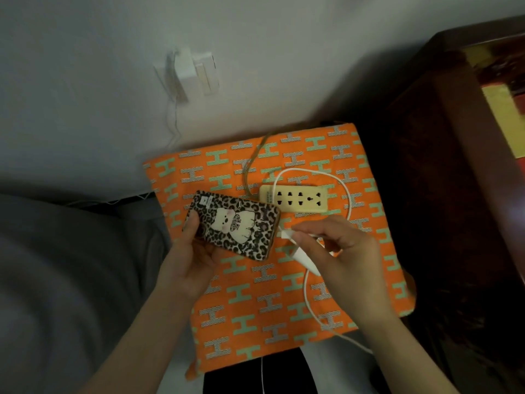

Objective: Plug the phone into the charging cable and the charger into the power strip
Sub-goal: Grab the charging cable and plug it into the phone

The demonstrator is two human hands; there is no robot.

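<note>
Gripping phone (231, 224), left hand (189, 253); right hand (345, 251) pinching cable plug (285, 234) at phone's edge; power strip (294, 199) free

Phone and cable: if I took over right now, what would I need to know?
Left hand: holds the phone in its leopard-print case with a white cat picture, back side up, above the orange patterned cushion.
Right hand: pinches the white charging cable's plug end at the phone's end; whether it is fully in cannot be seen.
Cream plastic power strip lies on the cushion, all sockets empty.
Left to do: seat the plug if needed, then put the charger into the strip. The charger itself is not visible.
</note>
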